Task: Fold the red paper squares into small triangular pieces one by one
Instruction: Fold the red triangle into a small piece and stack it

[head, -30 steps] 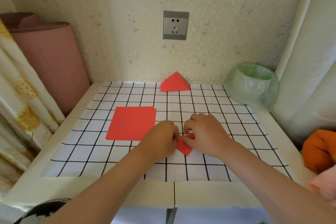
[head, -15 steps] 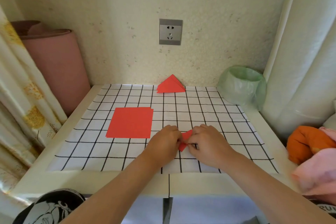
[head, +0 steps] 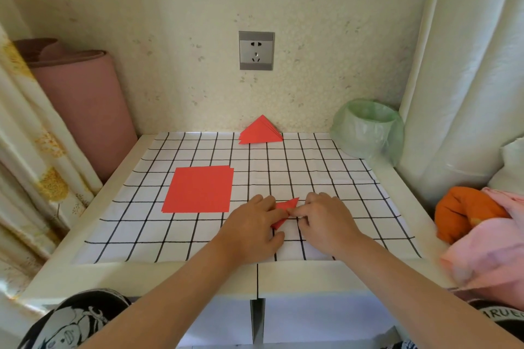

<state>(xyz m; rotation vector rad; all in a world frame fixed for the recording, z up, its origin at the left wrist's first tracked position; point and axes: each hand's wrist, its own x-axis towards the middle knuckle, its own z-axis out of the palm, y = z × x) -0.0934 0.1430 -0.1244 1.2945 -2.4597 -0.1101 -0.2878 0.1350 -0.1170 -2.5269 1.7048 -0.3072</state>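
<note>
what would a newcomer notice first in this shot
The bright red paper on the black-and-white grid mat stands out: a stack of red squares lies left of centre, and a pile of folded triangles sits at the back by the wall. At the near middle, the left hand presses and the right hand pinches a small half-folded red piece.

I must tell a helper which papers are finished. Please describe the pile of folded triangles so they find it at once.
Find the grey wall socket above the checked mat. Below it, at the mat's far edge, lies the pile of folded triangles. Unlike the flat red squares, it is pointed and layered.
</note>
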